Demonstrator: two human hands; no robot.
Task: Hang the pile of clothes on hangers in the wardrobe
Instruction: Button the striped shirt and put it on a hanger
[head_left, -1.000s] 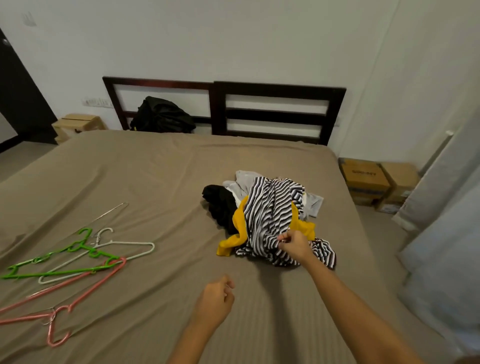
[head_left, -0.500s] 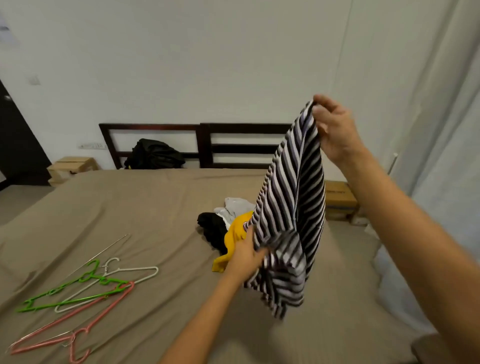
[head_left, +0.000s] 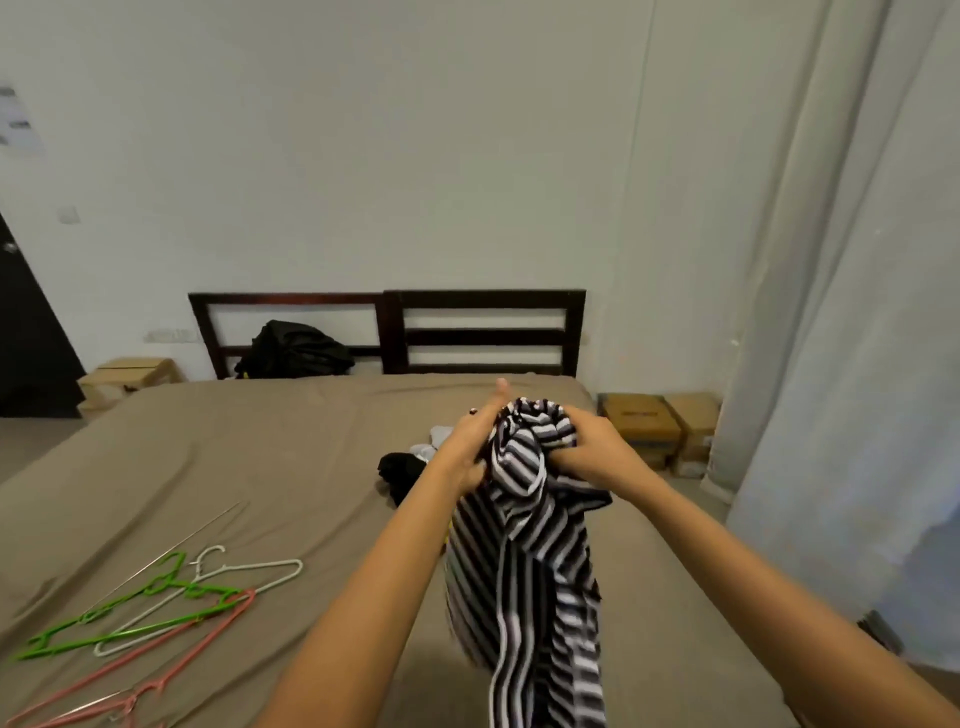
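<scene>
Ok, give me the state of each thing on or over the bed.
striped garment, held up over the bed, bunched, not on a hanger
left hand, grips the bunched top
right hand, grips the same bunch
green hanger, flat on the bed, empty
white hanger, flat, empty
pink hanger, flat, empty
black garment, crumpled on the bed

Black-and-white striped fabric garment (head_left: 524, 545) against a plain taupe bed sheet (head_left: 260, 467). From it, at eight o'clock: lime-green plastic hanger (head_left: 208, 591), white wire hanger (head_left: 260, 565), salmon-pink plastic hanger (head_left: 208, 635). At eleven o'clock: dark brown slatted wooden headboard (head_left: 488, 300), black crumpled bag (head_left: 293, 348).
</scene>
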